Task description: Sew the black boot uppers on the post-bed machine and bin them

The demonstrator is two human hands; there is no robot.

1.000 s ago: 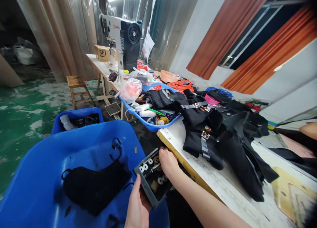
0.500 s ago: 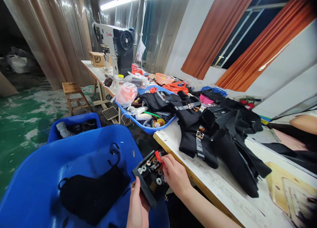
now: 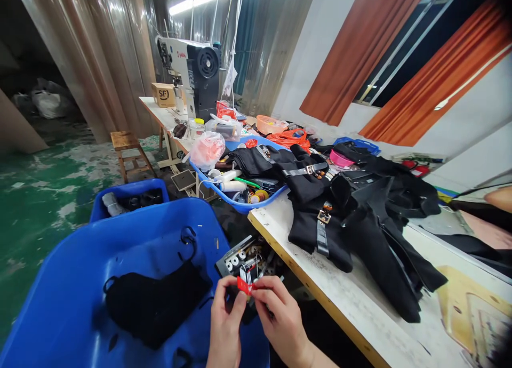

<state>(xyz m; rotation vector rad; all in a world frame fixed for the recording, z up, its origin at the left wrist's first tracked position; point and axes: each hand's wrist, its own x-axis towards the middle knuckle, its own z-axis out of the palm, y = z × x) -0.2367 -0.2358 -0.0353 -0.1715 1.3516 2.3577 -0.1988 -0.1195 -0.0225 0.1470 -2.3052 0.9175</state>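
Note:
Between both hands is a small red needle holder (image 3: 245,286) with several thin metal needles standing up from it. My left hand (image 3: 226,309) pinches its left side between thumb and fingers. On the other side, the fingertips of my right hand (image 3: 282,316) close on its right end. Just beyond the hands is a dark drawer (image 3: 224,262) with white bobbins (image 3: 235,261) and small metal parts inside. My hands cover the near part of that drawer.
A large blue tub (image 3: 64,272) with a black fabric piece (image 3: 156,309) stands at left. Black garments with buckled straps (image 3: 323,234) lie on the white table (image 3: 276,224) at right. Behind are a crowded blue basin (image 3: 240,207), a sewing machine (image 3: 200,74) and a stool (image 3: 130,149).
My left hand has let go of the drawer and taken hold of the red needle holder. My right hand has brought the holder down and toward me, out from above the drawer.

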